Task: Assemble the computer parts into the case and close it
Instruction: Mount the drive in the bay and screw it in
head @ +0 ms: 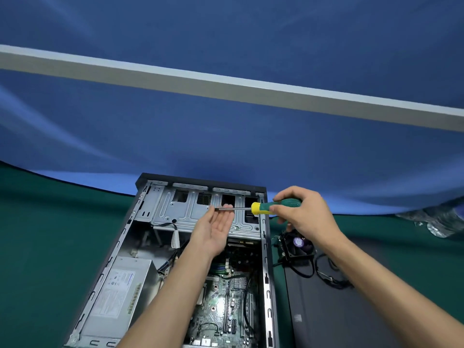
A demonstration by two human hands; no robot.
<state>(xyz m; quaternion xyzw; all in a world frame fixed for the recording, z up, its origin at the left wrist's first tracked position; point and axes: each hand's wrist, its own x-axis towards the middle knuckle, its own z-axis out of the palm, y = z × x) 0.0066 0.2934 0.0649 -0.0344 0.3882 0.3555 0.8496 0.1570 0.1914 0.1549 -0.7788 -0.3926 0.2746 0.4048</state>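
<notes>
Green cloth covers the table (pixel 50 247), with a blue backdrop (pixel 226 136) hanging behind it and a grey bar (pixel 226 87) running across that. Open case (pixel 140 222) is lying flat in front of me, so you can see the motherboard (pixel 226 297) on the right side, the PSU (pixel 120 290) bottom left and the bare drive cage (pixel 175 209) at the far end. My right hand (pixel 305 212) is wrapped around the green and yellow handle of the screwdriver (pixel 266 207), held sideways over the cage with the shaft pointing left. My left hand (pixel 216 228) is palm up with fingers relaxed and spread, and the screwdriver tip sits right at my fingertips (pixel 227 208). Cooler fan (pixel 297 246) sits on the table just right of the case, touching the far end of the dark side panel (pixel 326 310), cables trailing over it. Some crumpled clear plastic (pixel 437 222) is off at the far right.
</notes>
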